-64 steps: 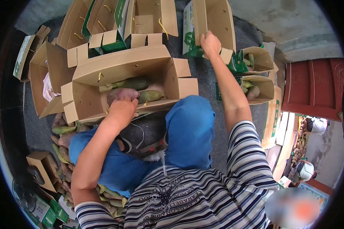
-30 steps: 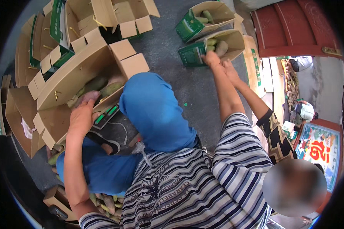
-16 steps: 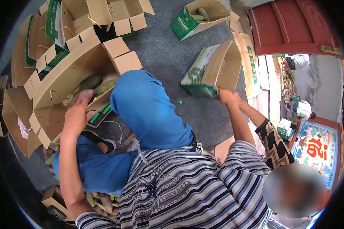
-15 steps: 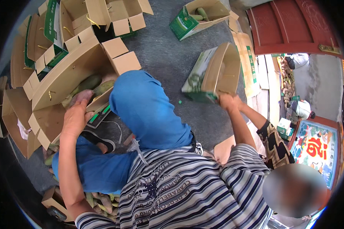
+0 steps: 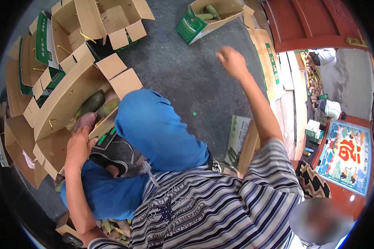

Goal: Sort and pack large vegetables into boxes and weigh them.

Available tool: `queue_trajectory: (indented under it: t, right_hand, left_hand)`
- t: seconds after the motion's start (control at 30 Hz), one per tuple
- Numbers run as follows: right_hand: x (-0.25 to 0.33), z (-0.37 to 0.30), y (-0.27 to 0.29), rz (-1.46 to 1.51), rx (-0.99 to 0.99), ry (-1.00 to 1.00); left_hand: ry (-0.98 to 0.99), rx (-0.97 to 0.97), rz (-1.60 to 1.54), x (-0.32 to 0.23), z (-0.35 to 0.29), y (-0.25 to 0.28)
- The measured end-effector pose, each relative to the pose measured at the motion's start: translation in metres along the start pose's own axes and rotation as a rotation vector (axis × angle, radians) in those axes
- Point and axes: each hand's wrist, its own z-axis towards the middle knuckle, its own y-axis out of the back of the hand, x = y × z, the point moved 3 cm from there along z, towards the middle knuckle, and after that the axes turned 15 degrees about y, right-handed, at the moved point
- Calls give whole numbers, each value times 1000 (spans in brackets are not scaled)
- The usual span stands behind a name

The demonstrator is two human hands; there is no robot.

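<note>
My left hand [image 5: 78,146] reaches over the near wall of a brown cardboard box [image 5: 77,91]. Its fingers curl at the near end of a pinkish radish [image 5: 86,121], thumb outside the wall; whether it grips radish or wall is hidden. Beside that radish in the box lie a dark green radish [image 5: 90,103] and a paler green one [image 5: 108,108]. My right hand [image 5: 232,63] is raised over the dark floor with curled fingers, nothing seen in it. Under my right arm, partly hidden, is a white and brown carton [image 5: 237,139].
Open cartons [image 5: 77,25] crowd the upper left. A green carton [image 5: 191,25] with green radishes stands at the top. Flattened cardboard [image 5: 266,62] lies to the right. A scale [image 5: 106,139] sits by my shoe. A co-worker's patterned sleeve [image 5: 313,180] shows at lower right.
The carton at my right hand has moved down toward my right side, and my hand is now off it, farther up. The co-worker's arm has drawn back. My left hand stays at the box.
</note>
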Motion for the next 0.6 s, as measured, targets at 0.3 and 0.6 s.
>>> queue_trajectory:
  t: [0.3, 0.6]
  right_hand:
    - [-77, 162, -82, -29, 122, -305]
    - [-115, 145, -111, 1, 40, -214]
  left_hand:
    - [48, 46, -43, 5, -2, 0]
    - [36, 51, -63, -2, -1, 2]
